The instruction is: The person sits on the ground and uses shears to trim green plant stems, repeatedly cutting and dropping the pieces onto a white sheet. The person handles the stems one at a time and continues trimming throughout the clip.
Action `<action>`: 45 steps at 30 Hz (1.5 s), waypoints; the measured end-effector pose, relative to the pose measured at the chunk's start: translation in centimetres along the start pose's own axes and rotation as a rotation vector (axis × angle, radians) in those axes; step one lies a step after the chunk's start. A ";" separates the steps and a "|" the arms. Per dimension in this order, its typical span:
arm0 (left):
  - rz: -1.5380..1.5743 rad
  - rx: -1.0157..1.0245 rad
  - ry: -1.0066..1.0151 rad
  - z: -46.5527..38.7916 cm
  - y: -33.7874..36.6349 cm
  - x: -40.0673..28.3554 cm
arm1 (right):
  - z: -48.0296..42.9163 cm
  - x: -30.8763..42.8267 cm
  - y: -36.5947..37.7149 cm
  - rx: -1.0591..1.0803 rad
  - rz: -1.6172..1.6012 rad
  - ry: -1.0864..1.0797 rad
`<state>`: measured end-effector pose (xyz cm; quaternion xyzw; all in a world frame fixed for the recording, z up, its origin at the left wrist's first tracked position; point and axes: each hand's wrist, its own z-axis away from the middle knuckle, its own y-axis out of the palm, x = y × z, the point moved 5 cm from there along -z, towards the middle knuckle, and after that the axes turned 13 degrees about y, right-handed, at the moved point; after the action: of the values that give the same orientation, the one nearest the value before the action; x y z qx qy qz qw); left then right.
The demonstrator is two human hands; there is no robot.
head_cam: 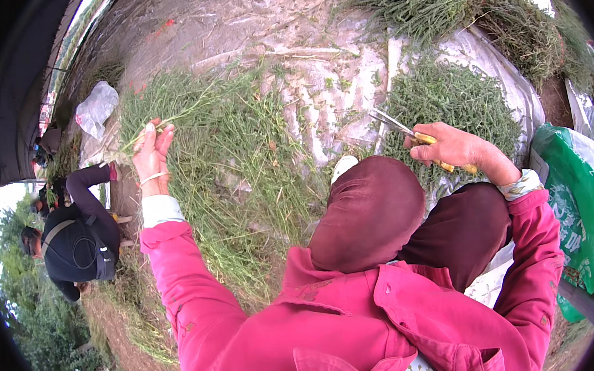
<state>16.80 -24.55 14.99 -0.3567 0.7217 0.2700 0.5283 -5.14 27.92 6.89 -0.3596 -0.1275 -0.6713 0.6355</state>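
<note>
Between the thumb and fingers of my left hand (154, 149) is a thin green plant stem (186, 111), its leafy end pointing up and to the right. That hand is raised at the left edge of a loose, spread heap of cut green stems (244, 174). My right hand (448, 147) grips a pair of scissors (394, 122) by yellow handles, blades pointing up and left. The two blades look slightly apart and touch no stem. Beneath the scissors and right hand lies a denser pile of short green sprigs (447, 100).
Tied bundles of greenery (423, 0) lie at the upper right on plastic sheeting (322, 105). A green printed sack (575, 200) is by my right arm. A clear plastic bag (97, 108) rests at the left. Another person (74, 245) bends over farther left.
</note>
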 end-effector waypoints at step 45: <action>0.654 0.562 -0.482 16.9 46.1 4.3 | 5.0 -11.4 -0.2 -0.541 -0.770 -0.127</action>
<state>-11.26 15.08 6.50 0.1174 0.6981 0.2911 0.6436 -4.46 39.73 3.16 -0.4791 -0.1106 -0.8438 0.2150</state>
